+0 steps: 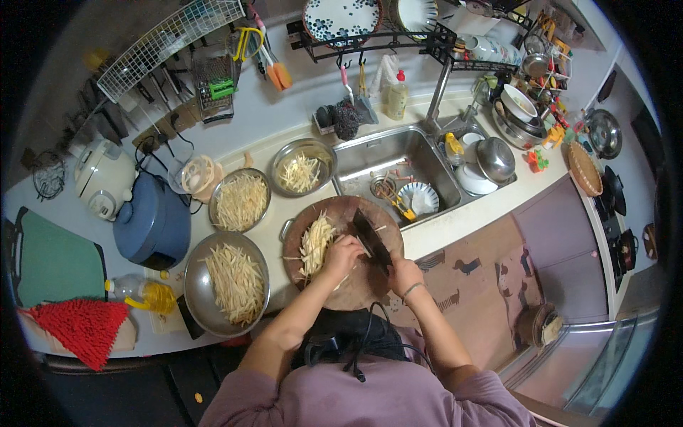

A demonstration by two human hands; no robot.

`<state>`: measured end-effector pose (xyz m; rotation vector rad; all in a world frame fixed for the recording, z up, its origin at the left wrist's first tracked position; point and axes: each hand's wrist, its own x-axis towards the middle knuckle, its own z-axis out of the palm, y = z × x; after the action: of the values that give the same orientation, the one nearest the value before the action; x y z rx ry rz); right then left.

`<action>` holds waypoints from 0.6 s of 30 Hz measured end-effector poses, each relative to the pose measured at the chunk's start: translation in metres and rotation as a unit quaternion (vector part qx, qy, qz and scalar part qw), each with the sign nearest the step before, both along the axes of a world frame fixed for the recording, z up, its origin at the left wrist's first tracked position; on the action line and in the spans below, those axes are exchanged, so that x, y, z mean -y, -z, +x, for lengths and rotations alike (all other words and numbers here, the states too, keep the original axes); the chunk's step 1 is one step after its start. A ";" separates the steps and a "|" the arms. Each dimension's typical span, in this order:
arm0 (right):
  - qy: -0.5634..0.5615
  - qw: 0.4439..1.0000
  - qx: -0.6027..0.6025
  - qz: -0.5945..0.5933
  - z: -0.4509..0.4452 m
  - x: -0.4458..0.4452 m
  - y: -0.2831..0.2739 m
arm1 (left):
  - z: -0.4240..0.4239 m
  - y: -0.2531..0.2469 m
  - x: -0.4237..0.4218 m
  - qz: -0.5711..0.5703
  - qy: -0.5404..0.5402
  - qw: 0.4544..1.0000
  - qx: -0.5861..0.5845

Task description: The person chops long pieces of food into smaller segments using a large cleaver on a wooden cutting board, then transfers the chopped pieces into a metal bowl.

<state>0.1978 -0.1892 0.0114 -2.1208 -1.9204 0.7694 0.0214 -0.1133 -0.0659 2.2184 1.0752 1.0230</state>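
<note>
My right hand (406, 276) grips the handle of a dark-bladed cleaver (372, 241), its blade standing on edge over a round wooden chopping board (341, 299). Left of the blade, my left hand (343, 259) has its fingertips curled on a pale vegetable piece (364, 246), partly hidden by the fingers. A heap of pale cut vegetable strips (316, 243) lies on the board's left side, beside my left hand. One thin strip (380, 228) rests right of the blade.
Metal bowls of strips stand left of the board: a large one (197, 299), a medium one (214, 221) and one at the back (278, 179). Right of them is the sink (363, 155), holding a striped dish (419, 198). An oil bottle (155, 296) and blue pot (155, 224) stand left.
</note>
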 end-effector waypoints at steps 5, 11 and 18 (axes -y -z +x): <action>-0.008 1.000 -0.005 0.022 0.003 0.006 -0.009 | 0.001 0.002 -0.003 -0.003 -0.015 1.000 -0.002; 0.002 0.995 0.056 -0.080 -0.015 0.009 -0.014 | 0.000 -0.004 -0.003 -0.006 -0.020 0.999 -0.032; 0.000 0.997 -0.043 0.068 0.009 -0.003 0.021 | -0.001 -0.010 0.000 -0.033 -0.008 0.999 -0.030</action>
<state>0.2073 -0.1860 -0.0093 -1.9746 -1.8732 0.6970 0.0206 -0.1134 -0.0555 2.2045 1.1371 0.9186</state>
